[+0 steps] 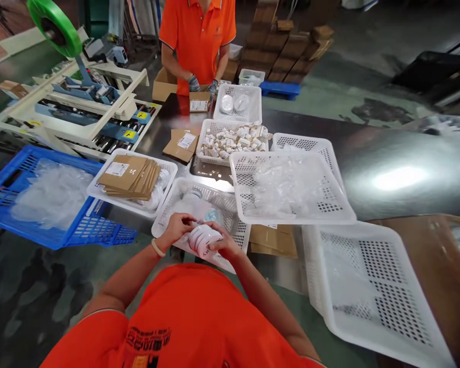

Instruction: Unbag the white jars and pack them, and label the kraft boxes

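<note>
Orange shirt [199, 317]: filling bottom centre. Right hand [227, 245]: partly closed, is gripping a white round stack [205, 239] at lower centre, over a perforated white basket [240, 235]. Left hand [174, 230]: fingers curled beside the stack, hold unclear.

The top edge crops the co-worker [198, 48] (orange-shirted).

No legible txt or nos.

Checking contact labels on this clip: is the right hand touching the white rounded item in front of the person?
Touching. The head view shows the right hand's fingers against the white rounded item, without a visible gap.
</note>
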Motion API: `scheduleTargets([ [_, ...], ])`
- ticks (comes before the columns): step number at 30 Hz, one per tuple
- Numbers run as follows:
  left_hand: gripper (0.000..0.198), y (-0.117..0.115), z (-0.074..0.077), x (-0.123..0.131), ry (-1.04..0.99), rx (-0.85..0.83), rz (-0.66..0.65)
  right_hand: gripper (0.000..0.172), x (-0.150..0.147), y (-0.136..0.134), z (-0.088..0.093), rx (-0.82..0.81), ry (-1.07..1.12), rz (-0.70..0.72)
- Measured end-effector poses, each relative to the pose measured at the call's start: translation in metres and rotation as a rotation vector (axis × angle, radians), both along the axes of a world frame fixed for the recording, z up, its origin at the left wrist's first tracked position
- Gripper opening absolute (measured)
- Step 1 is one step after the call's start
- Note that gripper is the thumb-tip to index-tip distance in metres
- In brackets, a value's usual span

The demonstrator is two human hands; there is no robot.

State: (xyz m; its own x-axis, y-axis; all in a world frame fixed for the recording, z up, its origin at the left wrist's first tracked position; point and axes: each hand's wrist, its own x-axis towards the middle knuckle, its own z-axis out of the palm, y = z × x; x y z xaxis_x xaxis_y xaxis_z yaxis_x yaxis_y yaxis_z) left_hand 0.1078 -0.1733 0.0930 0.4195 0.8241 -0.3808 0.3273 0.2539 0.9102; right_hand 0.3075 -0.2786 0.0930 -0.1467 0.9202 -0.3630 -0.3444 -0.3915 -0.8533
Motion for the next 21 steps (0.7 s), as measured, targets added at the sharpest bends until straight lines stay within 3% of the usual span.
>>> scheduleTargets([
  [5, 0.015, -0.004, -0.002, -0.001, -0.084, -0.038, 0.053, 0.069, -0.004, 0.01, -0.011, -0.094, 0.138, -0.112],
  [8, 0.026, 0.002, -0.003, -0.006, -0.145, -0.07, 0.2, 0.064, 0.002, 0.006, -0.016, -0.105, 0.166, -0.139],
  [11, 0.022, 0.008, -0.004, -0.007, -0.187, 0.08, 0.35, 0.063, 0.004, 0.001, -0.018, -0.136, 0.142, -0.193],
  [14, 0.005, 0.01, -0.003, -0.003, -0.121, 0.348, 0.22, 0.064, 0.003, -0.002, -0.021, -0.204, 0.111, -0.266],
  [16, 0.017, 0.01, -0.002, 0.0, 0.017, 0.482, 0.081, 0.063, 0.003, -0.005, -0.022, -0.207, 0.095, -0.345],
  [19, 0.026, 0.009, -0.003, 0.007, 0.173, 0.534, 0.041, 0.06, 0.004, -0.007, -0.016, -0.106, 0.058, -0.568],
  [21, 0.032, 0.008, -0.004, 0.012, 0.165, 0.506, 0.057, 0.062, 0.001, -0.005, -0.008, 0.027, 0.049, -0.696],
])
